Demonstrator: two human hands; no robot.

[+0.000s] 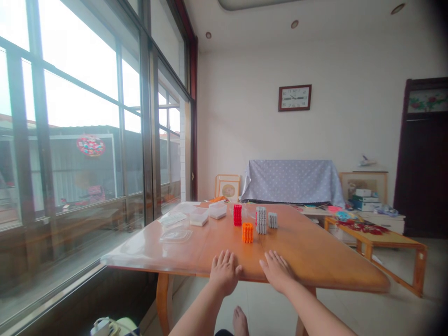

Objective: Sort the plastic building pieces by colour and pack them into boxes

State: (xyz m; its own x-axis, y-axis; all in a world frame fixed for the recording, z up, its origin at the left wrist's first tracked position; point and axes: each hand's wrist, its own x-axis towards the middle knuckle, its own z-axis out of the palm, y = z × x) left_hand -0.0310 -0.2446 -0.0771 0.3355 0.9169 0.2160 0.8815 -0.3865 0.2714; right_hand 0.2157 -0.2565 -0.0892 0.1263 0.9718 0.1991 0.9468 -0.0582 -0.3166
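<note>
In the head view, the left hand (224, 273) lies palm down at the near edge of the surface (210, 245), with its fingers straight and a little spread, and it grips nothing. The right hand (277, 271) is opened in the same way beside it, also without any piece.

Just beyond the hands, four block stacks are upright on the surface. The orange stack (248, 233) is the nearest one. The red stack (237, 215) is behind it and to the left. The tall grey stack (261, 221) is to the right, with a little red showing at its edge, and the short grey stack (273, 220) is just beside that one.

These stacks look already put together, so I judge that the forming of them is done. No loose block is seen near the hands, but whether the stacks are in their final places I cannot tell. At the left are a front box (199, 217), a rear box (217, 210) and a clear lid (176, 235), which is off the boxes. What the boxes contain is not clear.
</note>
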